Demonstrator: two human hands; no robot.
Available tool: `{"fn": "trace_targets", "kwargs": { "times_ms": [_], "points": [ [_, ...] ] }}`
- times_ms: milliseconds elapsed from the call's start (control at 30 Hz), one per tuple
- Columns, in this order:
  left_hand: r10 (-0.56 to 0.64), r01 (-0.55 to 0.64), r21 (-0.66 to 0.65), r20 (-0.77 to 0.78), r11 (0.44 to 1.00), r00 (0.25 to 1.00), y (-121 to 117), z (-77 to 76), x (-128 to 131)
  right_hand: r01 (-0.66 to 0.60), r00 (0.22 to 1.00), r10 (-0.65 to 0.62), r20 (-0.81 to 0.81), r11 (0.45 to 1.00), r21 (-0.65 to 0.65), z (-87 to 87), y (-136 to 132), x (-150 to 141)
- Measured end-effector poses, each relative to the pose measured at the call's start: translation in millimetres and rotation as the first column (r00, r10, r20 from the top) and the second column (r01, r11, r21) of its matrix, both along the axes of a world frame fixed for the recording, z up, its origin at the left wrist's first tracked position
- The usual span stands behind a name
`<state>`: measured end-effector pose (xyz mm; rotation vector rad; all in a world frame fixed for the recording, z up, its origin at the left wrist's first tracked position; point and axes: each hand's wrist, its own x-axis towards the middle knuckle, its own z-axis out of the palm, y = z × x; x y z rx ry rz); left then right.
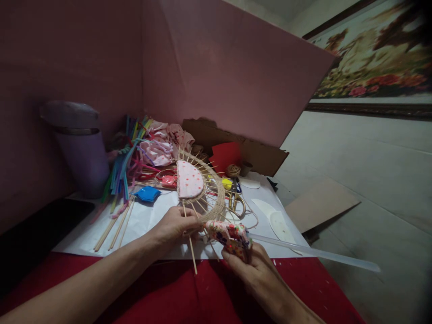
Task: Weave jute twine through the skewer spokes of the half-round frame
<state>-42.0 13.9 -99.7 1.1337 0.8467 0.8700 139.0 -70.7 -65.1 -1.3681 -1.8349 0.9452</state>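
My left hand (180,224) is closed on the lower edge of a half-round craft piece (221,198), thin wooden sticks fanning out from a centre with twine wound along its outer rim. At its middle sits a white half-circle of cloth (190,179) with red dots. In my right hand (253,265) is a flower-patterned glue gun (231,236), with a long clear glue stick (320,253) jutting from its back to the right. Its nozzle points left, close to my left fingers and the twine; whether it touches the twine I cannot tell.
Gold-handled scissors (238,202), a twine ball (232,170) and red paper (225,155) lie behind. At left are a lilac tumbler (83,153), pipe cleaners (123,166), a blue packet (147,194) and loose sticks (113,227). White cut-outs (278,222) lie right. Pink board (229,67) stands behind.
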Motion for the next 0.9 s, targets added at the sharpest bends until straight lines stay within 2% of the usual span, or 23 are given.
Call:
{"fn": "trace_targets", "kwargs": {
  "times_ms": [333,633,900],
  "points": [
    [-0.002,0.002,0.008,-0.025,1.0,1.0,-1.4,2.4,-0.8,0.079,0.992,-0.093,-0.087,0.985,-0.151,-5.5,-0.4,1.9],
    [-0.001,0.001,0.004,-0.009,1.0,1.0,-1.5,2.1,-0.5,0.06,0.99,-0.093,-0.104,0.957,-0.283,-11.7,1.2,6.0],
    [-0.005,0.005,0.005,-0.02,1.0,1.0,-1.9,3.0,-0.4,0.064,0.988,-0.097,-0.121,0.967,-0.248,-11.4,0.6,4.4]
  ]
}}
